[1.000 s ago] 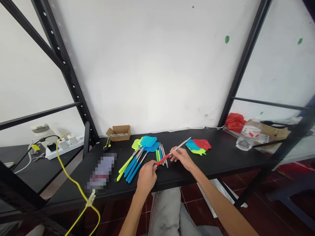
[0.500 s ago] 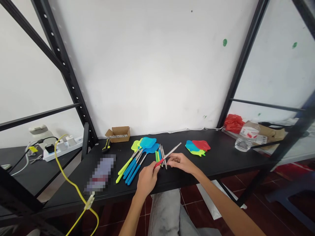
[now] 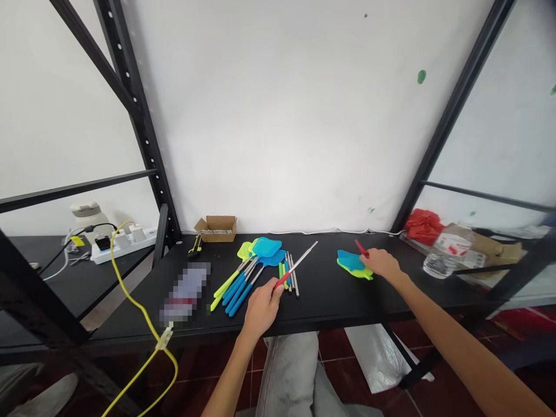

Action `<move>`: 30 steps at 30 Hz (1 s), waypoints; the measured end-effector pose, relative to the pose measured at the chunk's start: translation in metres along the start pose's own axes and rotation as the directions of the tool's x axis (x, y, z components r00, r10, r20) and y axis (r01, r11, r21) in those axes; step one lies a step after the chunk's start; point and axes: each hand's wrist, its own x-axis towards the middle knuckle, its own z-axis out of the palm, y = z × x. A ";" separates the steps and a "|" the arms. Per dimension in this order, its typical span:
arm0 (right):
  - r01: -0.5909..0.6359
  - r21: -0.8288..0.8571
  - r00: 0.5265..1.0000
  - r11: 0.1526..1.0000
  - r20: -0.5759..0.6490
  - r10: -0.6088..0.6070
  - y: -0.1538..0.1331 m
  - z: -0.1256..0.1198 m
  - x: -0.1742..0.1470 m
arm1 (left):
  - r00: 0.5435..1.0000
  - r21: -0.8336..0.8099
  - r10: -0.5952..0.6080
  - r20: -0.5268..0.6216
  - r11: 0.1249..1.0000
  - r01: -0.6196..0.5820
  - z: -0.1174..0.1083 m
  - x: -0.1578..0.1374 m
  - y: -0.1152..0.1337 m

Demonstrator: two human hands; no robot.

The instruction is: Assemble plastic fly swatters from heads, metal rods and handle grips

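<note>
My left hand (image 3: 262, 308) is closed round the red grip of a metal fly swatter rod (image 3: 303, 258), whose bare tip points up and to the right. In my right hand (image 3: 383, 265) is a red fly swatter head (image 3: 361, 249), pinched and seen nearly edge-on. Just below it lie a blue swatter head (image 3: 348, 259) and a yellow-green one (image 3: 357, 273), overlapping on the black table. Several loose rods (image 3: 293, 279) with green, blue and hidden grips lie beyond my left hand. Left of them, several whole fly swatters (image 3: 243, 286) in blue and yellow-green are heaped together.
A small open cardboard box (image 3: 218, 229) and a black-and-yellow cutter (image 3: 195, 247) sit at the back left. A blurred-out item (image 3: 185, 292) lies near a yellow cable (image 3: 143, 313). Black rack posts (image 3: 145, 133) frame the table (image 3: 317, 313). A plastic bottle (image 3: 447, 252) stands right.
My right hand has moved right from beside the rod to the swatter heads and lifted the red one. The rod stays in my left hand. The view has shifted slightly.
</note>
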 end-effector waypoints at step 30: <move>-0.037 0.904 0.999 -0.425 0.025 -0.034 -0.086 0.044 -0.119 | 0.996 0.177 0.030 0.083 0.983 -0.045 -0.004 -0.002 0.007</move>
